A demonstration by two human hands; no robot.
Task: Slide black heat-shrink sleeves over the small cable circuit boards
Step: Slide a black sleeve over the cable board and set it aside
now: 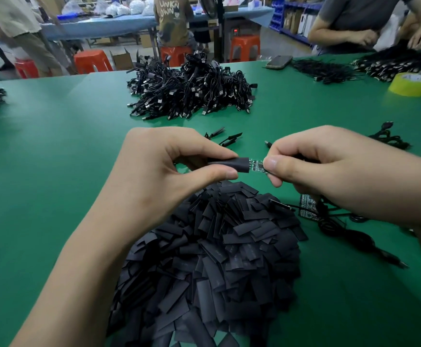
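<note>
My left fingers are pinching a black sleeve, its open end meeting the circuit board that my right fingers are gripping, above the sleeve pile on the green desk. A cable heap is lying beyond. My right hand is half covering other boards beneath it.

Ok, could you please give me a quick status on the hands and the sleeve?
Left hand pinching sleeve; right hand pinching circuit board. Sleeve mouth at board's end, board mostly bare. Nothing between them.
</note>
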